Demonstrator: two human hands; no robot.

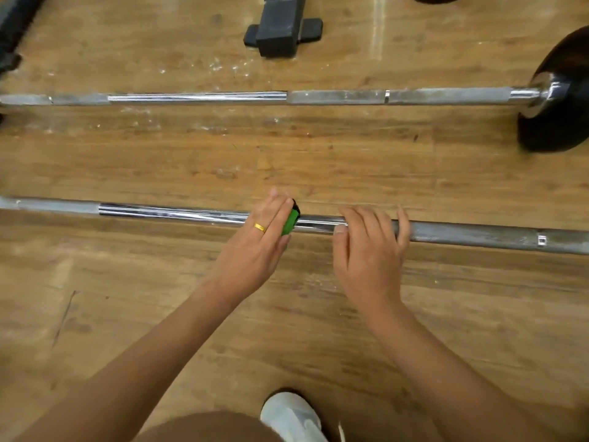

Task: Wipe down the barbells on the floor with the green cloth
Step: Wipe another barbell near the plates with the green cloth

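Note:
Two chrome barbells lie across the wooden floor. The near barbell (178,212) runs from left to right just in front of me. My left hand (258,240), with a gold ring, holds the green cloth (290,221) wrapped over this bar near its middle; only a small strip of cloth shows past my fingers. My right hand (369,247) rests on the same bar just to the right, fingers draped over it and thumb under the near side. The far barbell (197,97) lies parallel further away, untouched.
A black weight plate (557,100) sits on the right end of the far barbell. A black rack foot (280,27) stands at the top centre, and dark equipment (12,30) at the top left. My white shoe (291,416) is at the bottom.

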